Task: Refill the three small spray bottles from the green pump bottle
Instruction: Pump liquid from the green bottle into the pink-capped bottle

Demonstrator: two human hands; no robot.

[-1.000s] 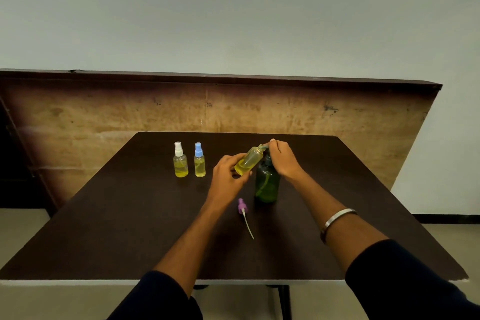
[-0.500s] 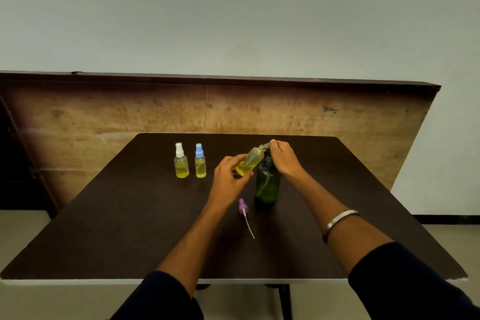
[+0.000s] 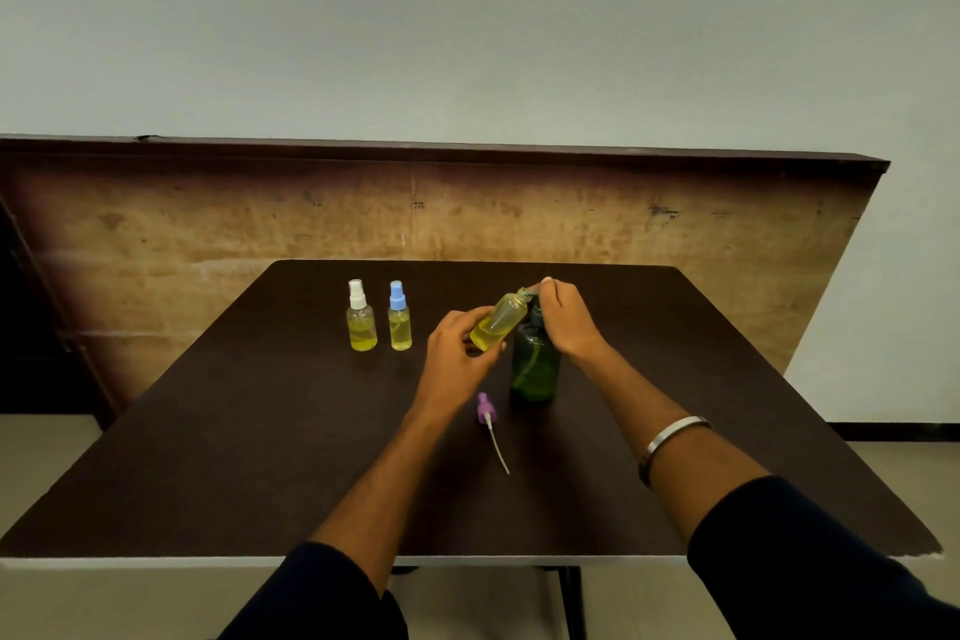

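Above green pump bottle [image 3: 535,369], open spray bottle [image 3: 498,322] tilted (left-hand [image 3: 457,353] grip)

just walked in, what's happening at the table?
A person is refilling small spray bottles. The left hand holds an uncapped spray bottle tilted, its mouth at the spout of the green pump bottle, while the right hand rests on top of the pump. The purple sprayer cap lies on the table in front. The white-capped bottle and blue-capped bottle stand capped to the left, both holding yellow liquid.
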